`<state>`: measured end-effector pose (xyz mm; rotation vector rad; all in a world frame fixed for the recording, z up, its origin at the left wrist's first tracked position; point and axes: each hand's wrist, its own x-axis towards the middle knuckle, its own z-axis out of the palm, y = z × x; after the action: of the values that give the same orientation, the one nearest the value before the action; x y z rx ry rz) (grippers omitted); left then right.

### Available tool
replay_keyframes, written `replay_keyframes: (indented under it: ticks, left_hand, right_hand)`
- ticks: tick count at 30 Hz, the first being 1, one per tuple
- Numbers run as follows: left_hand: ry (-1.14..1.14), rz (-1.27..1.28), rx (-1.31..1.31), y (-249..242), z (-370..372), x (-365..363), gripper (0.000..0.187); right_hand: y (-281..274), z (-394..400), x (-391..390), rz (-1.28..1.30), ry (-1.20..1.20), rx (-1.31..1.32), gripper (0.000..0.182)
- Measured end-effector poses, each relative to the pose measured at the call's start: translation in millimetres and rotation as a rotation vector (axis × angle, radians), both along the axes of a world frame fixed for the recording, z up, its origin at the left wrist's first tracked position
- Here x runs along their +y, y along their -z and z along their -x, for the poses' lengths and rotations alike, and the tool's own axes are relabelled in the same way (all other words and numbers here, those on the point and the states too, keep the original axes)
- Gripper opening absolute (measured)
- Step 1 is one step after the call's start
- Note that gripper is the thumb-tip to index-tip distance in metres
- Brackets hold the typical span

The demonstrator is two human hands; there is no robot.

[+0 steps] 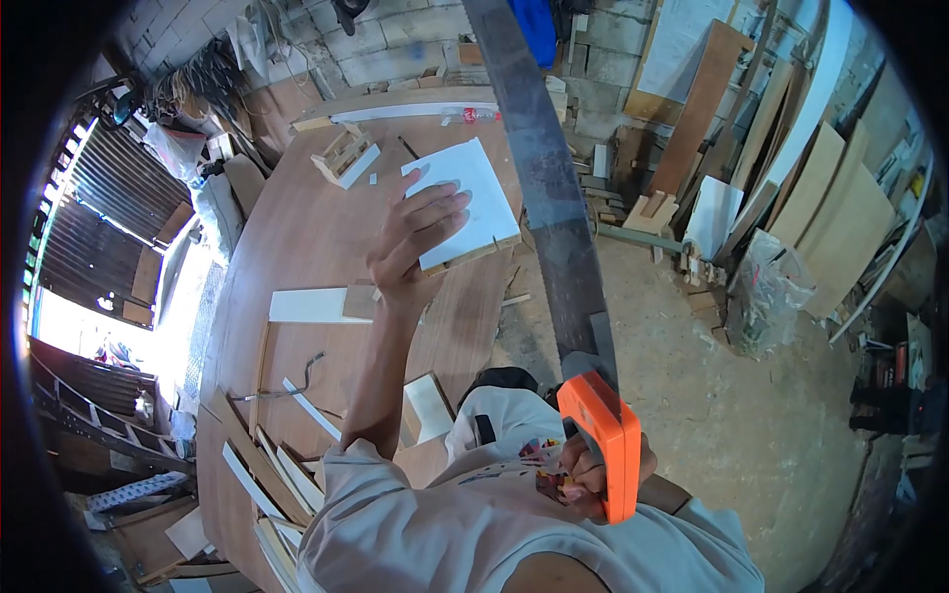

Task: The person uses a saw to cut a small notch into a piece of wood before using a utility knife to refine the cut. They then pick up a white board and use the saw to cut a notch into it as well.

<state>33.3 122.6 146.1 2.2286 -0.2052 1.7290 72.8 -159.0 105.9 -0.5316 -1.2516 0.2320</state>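
Note:
My right hand is wrapped around the orange handle of a handsaw. Its long grey blade points up and away from me, to the right of the table and apart from the white panel. On that white panel rests my left hand, fingers stretched out across its top face. The panel lies at the table's right edge, and small notches show along its near wooden edge. A dark, thin pencil-like stick lies just behind it.
Beside the panel stands a small wooden block assembly on the brown table. White and brown strips pile up at the near left, by a bent metal rod. Boards lean on the right wall near a plastic bag.

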Motion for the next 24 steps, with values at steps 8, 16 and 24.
replay_keyframes:
  ticks: [8,16,24]
  left_hand:
    - [0.009,0.009,0.024,4.2,-2.2,-10.0,0.009]
    - [0.101,0.023,0.024,5.5,-4.4,-17.4,0.008]
    - [0.081,-0.026,-0.001,-3.1,-2.5,-24.9,0.008]
  right_hand:
    - [-18.6,3.3,17.7,-0.150,0.018,0.032,0.015]
    - [-22.5,4.3,4.1,0.081,0.068,-0.031,0.019]
    - [-18.7,5.4,2.2,0.100,0.075,-0.013,0.014]
